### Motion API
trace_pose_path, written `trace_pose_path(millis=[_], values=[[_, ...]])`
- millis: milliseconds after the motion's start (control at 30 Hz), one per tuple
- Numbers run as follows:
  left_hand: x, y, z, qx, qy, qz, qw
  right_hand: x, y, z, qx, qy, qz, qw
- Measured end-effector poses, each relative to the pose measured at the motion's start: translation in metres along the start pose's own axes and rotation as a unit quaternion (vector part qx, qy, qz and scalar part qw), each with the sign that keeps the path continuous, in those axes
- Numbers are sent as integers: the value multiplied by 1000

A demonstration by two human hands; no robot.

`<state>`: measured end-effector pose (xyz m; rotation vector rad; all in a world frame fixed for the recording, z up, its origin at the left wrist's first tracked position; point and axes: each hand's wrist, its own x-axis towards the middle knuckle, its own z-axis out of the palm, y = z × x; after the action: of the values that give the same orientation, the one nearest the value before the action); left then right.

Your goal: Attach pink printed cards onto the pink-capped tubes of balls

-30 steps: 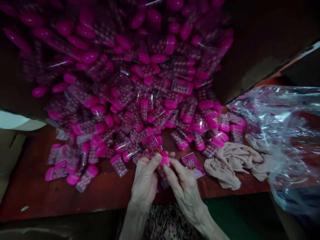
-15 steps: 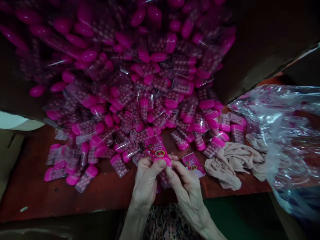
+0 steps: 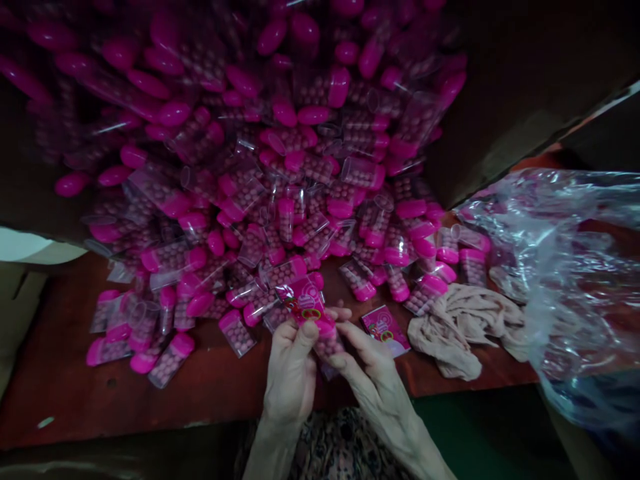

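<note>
Between my hands is a small clear candy container with a pink cap (image 3: 325, 327) and round candies inside. A pink printed sleeve (image 3: 303, 297) lies against its cap end. My left hand (image 3: 293, 370) pinches the sleeve and the cap, thumb on top. My right hand (image 3: 373, 373) grips the container's clear body, its thumb near the bottom end and its fingers partly hidden behind. Just right of my right fingers, a flat stack of the same printed sleeves (image 3: 385, 330) rests on the red-brown table (image 3: 215, 387).
A large heap of pink-capped candy containers (image 3: 295, 160) fills the space ahead, with dark walls beside it. Several loose ones (image 3: 170, 360) lie at the front left. To the right are a crumpled beige cloth (image 3: 450, 333) and a clear plastic bag (image 3: 575, 267) draped over the table edge.
The sleeve has tilted to the left and more of the container's clear body shows below it. My right thumb has moved down from the cap to the body.
</note>
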<state>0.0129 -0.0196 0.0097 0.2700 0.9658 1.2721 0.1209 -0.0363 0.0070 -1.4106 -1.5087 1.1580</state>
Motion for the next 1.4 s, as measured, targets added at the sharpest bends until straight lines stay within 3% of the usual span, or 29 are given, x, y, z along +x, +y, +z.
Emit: trace_pose_path(millis=[133,433,533,633,700,867,967,1067,1200,1267,1400], values=[[3,4,2,-12,38,8,999,-2,-1,2,-16,-57,28,998],[-6,-6,2,-7,-5,6,1000,-15,-1,16,-48,8,66,997],[-8,-1,0,-14,-1,3,1000,-11,-2,14,51,-48,103,992],[-9,5,-2,6,7,6,1000,-5,-5,12,191,-131,143,962],[-10,6,-4,28,20,13,999,-3,-6,14,225,-150,150,951],[-11,0,-9,66,58,29,996,-9,-4,20,64,-60,120,989],[-10,1,-9,72,59,24,995,-10,-2,20,14,-43,99,994],[-7,7,-9,61,47,21,997,-6,-2,17,78,-91,104,987],[-4,13,-8,42,41,13,998,-3,-1,17,210,-195,155,945],[-4,13,-7,42,47,-7,998,-3,-1,19,196,-187,149,951],[-8,8,-5,25,42,-25,998,-5,-1,22,69,-97,86,989]])
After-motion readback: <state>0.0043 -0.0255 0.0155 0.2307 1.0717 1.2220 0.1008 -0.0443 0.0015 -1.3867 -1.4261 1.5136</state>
